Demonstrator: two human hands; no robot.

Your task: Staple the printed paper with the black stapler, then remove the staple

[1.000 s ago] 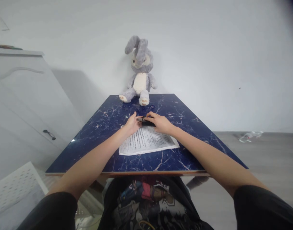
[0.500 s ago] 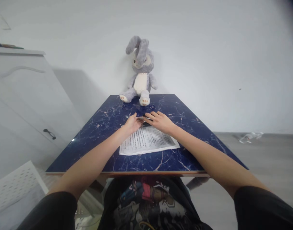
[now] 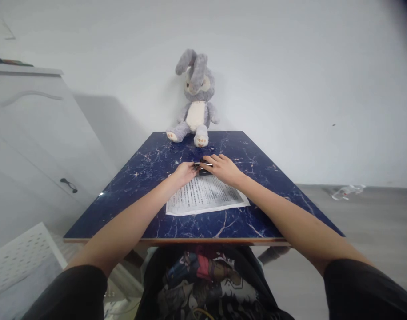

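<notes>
Both hands meet at the far edge of a printed sheet of paper (image 3: pixel 206 198) on the blue table. Between them is a small dark object with a shiny metal strip (image 3: pixel 205 171), mostly covered by fingers; its kind cannot be made out. My left hand (image 3: pixel 185 172) pinches the object's left end, thumb on top. My right hand (image 3: pixel 222 169) comes over from the right, its bent fingers on the object's top and far side. The paper lies flat under and in front of the wrists, slightly wrinkled at its edges.
A grey plush rabbit (image 3: pixel 197 102) sits at the back of the blue marbled table (image 3: pixel 257 173), against the wall. To the left stands a white cabinet (image 3: pixel 40 133), with a white perforated chair (image 3: pixel 26 253) below it. A clear plastic item (image 3: pixel 348 192) lies on the floor at right.
My left thumb has come down and the fingers have closed onto the dark object. My right hand has shifted very slightly right. Paper and rabbit stay put.
</notes>
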